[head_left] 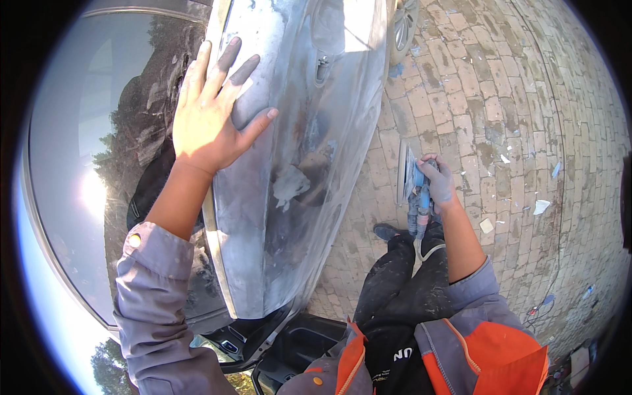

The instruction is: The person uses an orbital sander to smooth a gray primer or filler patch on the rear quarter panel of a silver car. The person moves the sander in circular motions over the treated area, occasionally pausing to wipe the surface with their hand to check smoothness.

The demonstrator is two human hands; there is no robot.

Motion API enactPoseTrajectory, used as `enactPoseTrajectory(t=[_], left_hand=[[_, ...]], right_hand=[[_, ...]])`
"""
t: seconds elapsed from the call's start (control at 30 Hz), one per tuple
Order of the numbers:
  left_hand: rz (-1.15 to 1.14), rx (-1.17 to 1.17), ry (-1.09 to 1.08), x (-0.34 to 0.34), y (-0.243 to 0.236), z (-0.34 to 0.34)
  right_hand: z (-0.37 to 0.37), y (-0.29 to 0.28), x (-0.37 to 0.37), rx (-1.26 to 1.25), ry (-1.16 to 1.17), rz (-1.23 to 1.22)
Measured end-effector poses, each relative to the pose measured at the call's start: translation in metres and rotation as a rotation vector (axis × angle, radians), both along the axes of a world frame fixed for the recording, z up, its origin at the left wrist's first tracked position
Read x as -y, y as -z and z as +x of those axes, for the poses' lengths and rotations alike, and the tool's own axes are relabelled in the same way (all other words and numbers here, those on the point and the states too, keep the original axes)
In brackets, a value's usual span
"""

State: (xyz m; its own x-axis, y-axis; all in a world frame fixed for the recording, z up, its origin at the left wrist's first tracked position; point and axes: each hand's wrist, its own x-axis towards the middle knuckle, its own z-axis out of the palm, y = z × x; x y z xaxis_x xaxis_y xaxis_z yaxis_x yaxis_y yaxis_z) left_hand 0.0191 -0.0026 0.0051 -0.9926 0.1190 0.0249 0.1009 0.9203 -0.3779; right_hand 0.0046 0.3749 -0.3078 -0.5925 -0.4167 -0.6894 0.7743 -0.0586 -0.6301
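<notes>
Sander [419,178], blue and flat-padded, is gripped at three o'clock by the right hand [440,182], which is curled closely round it; pale lettering [402,355] is borne by a black shirt [388,334] at five o'clock; a dull grey, creased and patchy car panel [303,164] is touched at ten o'clock by the left hand [208,137], spread wide and flat; brick paving [520,131] is strewn with scraps [541,207].

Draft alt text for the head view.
A person's right hand grips a blue sander, clear of a patchy grey car door; the left hand is spread at the door's window edge. Brick paving lies below.
</notes>
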Motion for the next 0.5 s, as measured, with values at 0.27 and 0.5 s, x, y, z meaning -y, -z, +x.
enactPoseTrajectory(t=[0.27, 0.5], left_hand=[[0.025, -0.009, 0.012, -0.001, -0.001, 0.000], [0.028, 0.017, -0.001, -0.003, -0.002, -0.002]], right_hand=[[0.002, -0.039, 0.041, -0.429, -0.126, 0.275], [0.030, -0.103, 0.124, -1.101, 0.118, 0.408]])
